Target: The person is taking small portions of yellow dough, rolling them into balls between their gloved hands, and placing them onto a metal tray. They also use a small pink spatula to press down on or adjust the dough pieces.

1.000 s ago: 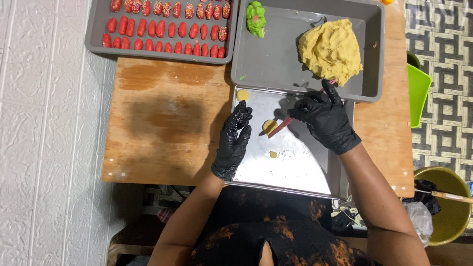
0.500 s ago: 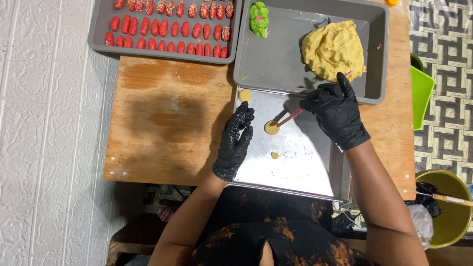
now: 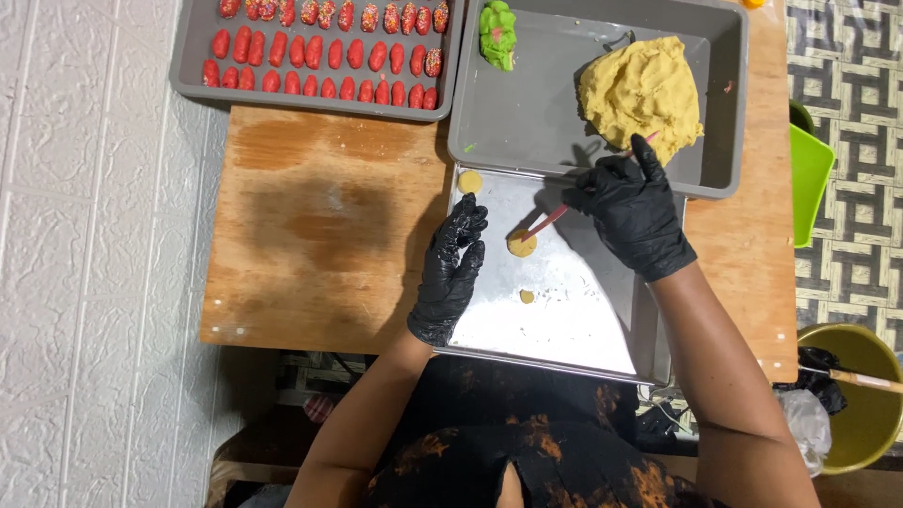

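Both my hands wear black gloves. My right hand point(image 3: 637, 209) grips a thin red stick point(image 3: 547, 223) whose tip touches a small yellow dough disc point(image 3: 522, 244) on the shiny metal tray point(image 3: 583, 320). Resting at the tray's left edge, my left hand point(image 3: 452, 268) has its fingers loosely curled and holds nothing. A second dough disc point(image 3: 469, 181) lies at the tray's far left corner, and a small dough crumb point(image 3: 527, 296) sits nearer me. Just beyond my right hand, a big yellow dough lump point(image 3: 641, 94) fills part of a grey bin point(image 3: 527, 113).
A green dough piece point(image 3: 498, 34) lies in the grey bin's far left corner. A grey tray point(image 3: 193, 80) of several red sprinkled pieces stands at the far left. Wooden table point(image 3: 320, 235), green container point(image 3: 811, 179) and yellow bucket point(image 3: 861, 414) on the right.
My right hand has drawn back toward the dough lump, leaving the stick tip on the disc. My left hand lifted slightly off the disc and stays at the tray's left edge.
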